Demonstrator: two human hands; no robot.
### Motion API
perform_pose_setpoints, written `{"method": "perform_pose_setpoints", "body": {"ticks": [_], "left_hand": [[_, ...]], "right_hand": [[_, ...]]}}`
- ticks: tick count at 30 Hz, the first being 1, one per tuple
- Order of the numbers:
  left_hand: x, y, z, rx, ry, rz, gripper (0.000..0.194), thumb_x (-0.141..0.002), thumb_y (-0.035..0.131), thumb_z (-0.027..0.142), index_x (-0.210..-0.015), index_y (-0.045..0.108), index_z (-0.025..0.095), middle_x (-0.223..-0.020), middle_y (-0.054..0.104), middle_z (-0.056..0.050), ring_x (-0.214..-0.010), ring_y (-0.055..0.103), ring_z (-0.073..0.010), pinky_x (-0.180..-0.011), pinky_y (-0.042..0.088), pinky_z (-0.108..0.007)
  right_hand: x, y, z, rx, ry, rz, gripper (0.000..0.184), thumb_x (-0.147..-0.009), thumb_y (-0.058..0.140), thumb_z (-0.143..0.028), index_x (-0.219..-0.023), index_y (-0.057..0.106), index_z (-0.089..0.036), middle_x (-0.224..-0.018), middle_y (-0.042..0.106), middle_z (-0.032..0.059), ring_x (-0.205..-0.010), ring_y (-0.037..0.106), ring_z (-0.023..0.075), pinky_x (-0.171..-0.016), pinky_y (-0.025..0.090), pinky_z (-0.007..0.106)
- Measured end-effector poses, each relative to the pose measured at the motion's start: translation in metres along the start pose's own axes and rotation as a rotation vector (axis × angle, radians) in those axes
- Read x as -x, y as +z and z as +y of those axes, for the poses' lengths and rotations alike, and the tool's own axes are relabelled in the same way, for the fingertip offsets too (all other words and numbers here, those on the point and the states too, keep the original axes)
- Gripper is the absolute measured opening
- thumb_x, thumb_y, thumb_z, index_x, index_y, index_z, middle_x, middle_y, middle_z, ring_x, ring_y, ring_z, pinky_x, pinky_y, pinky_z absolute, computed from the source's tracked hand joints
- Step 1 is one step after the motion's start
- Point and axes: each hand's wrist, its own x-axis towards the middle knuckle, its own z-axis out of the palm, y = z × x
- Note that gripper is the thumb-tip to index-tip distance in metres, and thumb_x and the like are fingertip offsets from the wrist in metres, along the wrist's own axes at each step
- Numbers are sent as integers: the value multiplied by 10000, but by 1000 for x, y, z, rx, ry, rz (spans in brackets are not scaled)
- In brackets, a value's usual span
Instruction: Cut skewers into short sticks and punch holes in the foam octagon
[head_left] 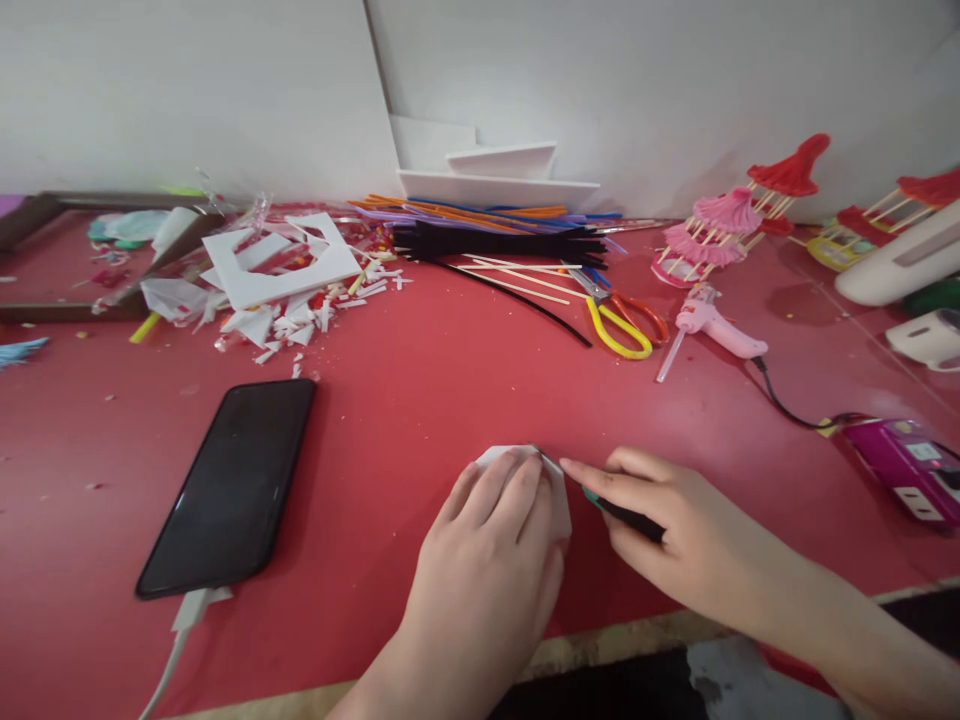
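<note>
My left hand (pixel 487 550) lies over a small white foam board piece (pixel 560 505) with cut, angled edges. Its fingers are together and hold the piece down against the red table. My right hand (pixel 667 510) is closed around a craft knife (pixel 634 520) with a black and green handle. The index finger stretches along the knife toward the piece's upper right edge. The thin blade seems to touch that edge, though its tip is hard to make out. Most of the white piece is hidden beneath my left hand.
A black phone (pixel 229 490) with a white cable lies left. Behind are white foam scraps (pixel 300 315), pipe cleaners (pixel 502 245), sticks (pixel 525 280) and scissors (pixel 619 325). At right are a pink glue gun (pixel 716 325), a purple power strip (pixel 904 465) and pink-and-red models (pixel 720 230).
</note>
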Motion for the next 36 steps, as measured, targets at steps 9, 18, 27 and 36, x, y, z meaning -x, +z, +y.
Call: {"method": "perform_pose_setpoints", "body": {"ticks": [9,18,27,36], "left_hand": [[0,1,1,35,-22,-8,400,-824,464,183,-1197,600,138,-1221,648,-92,-1146,586,-294,-972,522,-466],[-2,2,0,40,-19,-11,397,-819,467,174,-1191,600,127,-1217,652,-99,-1139,594,-304,-963,533,-486],[-2,3,0,47,-23,28,386,-812,474,166,-1171,606,114,-1190,668,-108,-1106,612,-317,-914,558,-501],[-2,4,1,37,-22,13,378,-832,454,178,-1165,630,139,-1155,675,-95,-1106,613,-305,-937,551,-488]], "right_hand": [[0,-1,-2,11,25,-1,613,-856,460,-110,-1416,425,-358,-976,579,25,-780,629,139,-757,540,307],[-2,-5,-4,65,-31,21,580,-849,468,-103,-1387,473,-319,-942,603,33,-707,612,125,-708,526,274],[-3,-9,-7,79,-8,-23,583,-856,454,-108,-1394,461,-331,-991,603,37,-778,616,145,-765,521,309],[-4,-13,-9,74,-15,-41,577,-853,470,-101,-1389,476,-313,-998,626,42,-734,624,129,-726,520,273]]}}
